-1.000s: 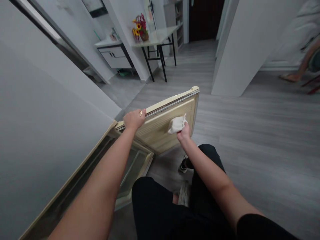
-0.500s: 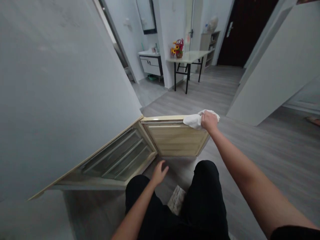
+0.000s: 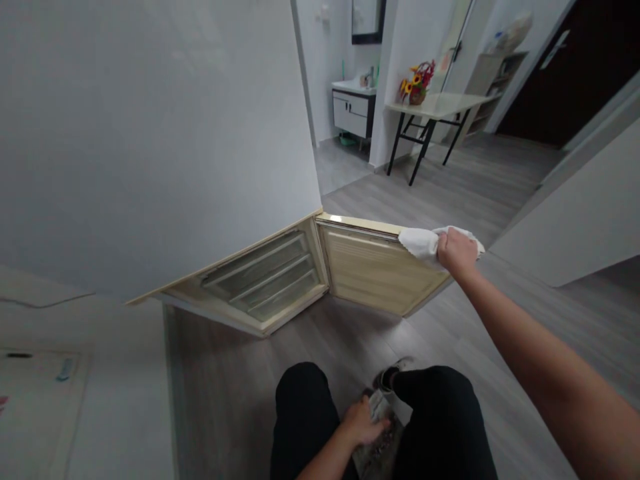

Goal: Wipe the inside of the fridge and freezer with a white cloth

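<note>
A low fridge or freezer compartment stands open, its cream door (image 3: 380, 270) swung outward and its shelved inside (image 3: 265, 277) showing. My right hand (image 3: 457, 252) is closed around a white cloth (image 3: 421, 243), which drapes over the top edge of the door near its outer corner. Down between my knees, my left hand (image 3: 361, 423) is closed on the edge of a low stool (image 3: 377, 457) with a mottled grey-white surface. Its thumb lies across the top, while some of the fingers are hidden.
My black-trousered knees (image 3: 305, 393) stand before the compartment on the grey wood floor (image 3: 225, 380). A folding table (image 3: 445, 107) with a flower basket (image 3: 417, 83) is further back. Beyond are a sink cabinet (image 3: 353, 110) and a dark door (image 3: 560, 73).
My left hand has dropped from in front of the compartment, where it was open, to the stool between my knees. The right hand stays with the cloth on the door edge. My view has turned left.
</note>
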`<state>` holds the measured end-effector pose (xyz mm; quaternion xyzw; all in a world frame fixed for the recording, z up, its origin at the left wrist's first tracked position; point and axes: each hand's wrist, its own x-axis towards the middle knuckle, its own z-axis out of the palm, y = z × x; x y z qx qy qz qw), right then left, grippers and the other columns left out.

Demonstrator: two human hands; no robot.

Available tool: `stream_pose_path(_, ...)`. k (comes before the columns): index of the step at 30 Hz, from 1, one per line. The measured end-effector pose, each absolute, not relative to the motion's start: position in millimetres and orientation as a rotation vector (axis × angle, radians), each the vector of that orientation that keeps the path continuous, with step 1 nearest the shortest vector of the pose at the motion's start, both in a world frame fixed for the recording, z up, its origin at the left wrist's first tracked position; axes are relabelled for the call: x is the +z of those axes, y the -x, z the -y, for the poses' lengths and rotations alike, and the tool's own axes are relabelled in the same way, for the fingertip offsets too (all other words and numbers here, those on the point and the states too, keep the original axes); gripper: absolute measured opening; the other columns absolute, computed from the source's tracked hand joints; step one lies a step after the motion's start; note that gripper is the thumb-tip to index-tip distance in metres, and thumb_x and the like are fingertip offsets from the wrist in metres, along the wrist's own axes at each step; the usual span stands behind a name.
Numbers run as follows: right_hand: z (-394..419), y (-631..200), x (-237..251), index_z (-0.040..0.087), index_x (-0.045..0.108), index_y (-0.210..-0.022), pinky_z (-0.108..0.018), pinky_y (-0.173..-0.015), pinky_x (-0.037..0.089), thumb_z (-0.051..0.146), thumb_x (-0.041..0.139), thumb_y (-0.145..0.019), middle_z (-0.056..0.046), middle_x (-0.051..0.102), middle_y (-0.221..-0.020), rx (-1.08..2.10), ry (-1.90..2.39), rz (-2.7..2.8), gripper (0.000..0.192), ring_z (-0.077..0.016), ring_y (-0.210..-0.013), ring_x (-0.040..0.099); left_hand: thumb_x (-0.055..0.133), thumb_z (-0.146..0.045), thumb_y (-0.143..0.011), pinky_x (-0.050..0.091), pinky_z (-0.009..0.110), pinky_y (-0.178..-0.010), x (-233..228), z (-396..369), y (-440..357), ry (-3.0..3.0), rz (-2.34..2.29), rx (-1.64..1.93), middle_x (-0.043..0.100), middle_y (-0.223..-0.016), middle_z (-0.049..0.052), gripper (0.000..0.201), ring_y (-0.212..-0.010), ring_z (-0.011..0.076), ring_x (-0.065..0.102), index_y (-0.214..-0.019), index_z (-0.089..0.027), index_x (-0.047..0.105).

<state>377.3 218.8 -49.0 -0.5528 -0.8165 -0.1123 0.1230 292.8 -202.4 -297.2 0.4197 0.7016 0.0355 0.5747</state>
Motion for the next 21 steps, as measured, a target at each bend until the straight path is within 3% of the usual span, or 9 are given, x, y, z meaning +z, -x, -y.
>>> stream_pose_path(3, -183.5, -385.3, -49.7, 0.009, 0.063, -0.108, -0.033, -0.075, 0.025, 0.038, 0.033, -0.109, -0.018, 0.069, -0.111, -0.344, 1.604, 2.413, 0.042, -0.0242, -0.094, 0.060, 0.063, -0.082, -0.067, 0.037, 0.050, -0.122, -318.5, 230.2, -336.9, -0.985, -1.677, 0.041, 0.041, -0.158, 0.028, 0.126, -0.145, 0.0441, 0.042, -0.159, -0.002, 0.030)
stream_pose_path(6, -135.0, -392.2, -47.8, 0.008, 0.063, -0.110, -0.034, -0.077, 0.033, 0.049, 0.036, -0.107, -0.020, 0.068, -0.111, -0.323, 1.570, 2.507, 0.049, -0.0300, -0.097, 0.063, 0.068, -0.081, -0.062, 0.035, 0.050, -0.124, -332.5, 252.0, -365.9, -0.935, -1.759, 0.169, 0.036, -0.161, 0.026, 0.127, -0.147, 0.0434, 0.039, -0.159, -0.005, 0.033)
stream_pose_path(11, -15.4, -391.7, -40.1, 0.007, 0.058, -0.112, -0.034, -0.076, 0.042, 0.056, 0.041, -0.104, -0.022, 0.066, -0.108, -0.136, 1.459, 2.678, 0.052, -0.0316, -0.097, 0.066, 0.061, -0.058, -0.079, 0.025, 0.039, -0.129, -328.6, 262.2, -367.2, -0.803, -1.796, 0.635, 0.029, -0.167, 0.019, 0.096, -0.155, 0.0307, 0.029, -0.160, -0.015, 0.031)
stream_pose_path(15, 81.9, -359.8, -34.4, 0.013, 0.056, -0.114, -0.032, -0.076, 0.044, 0.045, 0.041, -0.106, -0.018, 0.066, -0.111, 0.142, 1.275, 2.730, 0.037, -0.0295, -0.102, 0.066, 0.068, -0.055, -0.077, 0.022, 0.045, -0.131, -302.9, 260.3, -338.3, -0.910, -1.911, 1.250, 0.027, -0.168, 0.016, 0.101, -0.157, 0.0300, 0.024, -0.161, -0.021, 0.023)
stream_pose_path(18, 127.8, -317.1, -31.9, 0.018, 0.056, -0.116, -0.027, -0.069, 0.039, 0.027, 0.038, -0.106, -0.013, 0.068, -0.108, 0.443, 1.150, 2.802, 0.022, -0.0227, -0.089, 0.068, 0.081, -0.051, -0.068, 0.028, 0.053, -0.128, -283.1, 261.0, -306.2, -0.830, -2.117, 1.541, 0.035, -0.162, 0.020, 0.113, -0.153, 0.0355, 0.031, -0.160, -0.019, 0.023)
stream_pose_path(21, 156.4, -279.9, -37.5, 0.019, 0.055, -0.110, -0.025, -0.067, 0.036, 0.026, 0.038, -0.105, -0.008, 0.070, -0.100, 0.803, 0.880, 2.773, 0.019, -0.0185, -0.081, 0.066, 0.083, -0.049, -0.072, 0.039, 0.056, -0.120, -267.4, 270.8, -256.7, -0.544, -2.328, 1.657, 0.055, -0.143, 0.023, 0.089, -0.138, 0.0386, 0.050, -0.145, -0.013, 0.046)
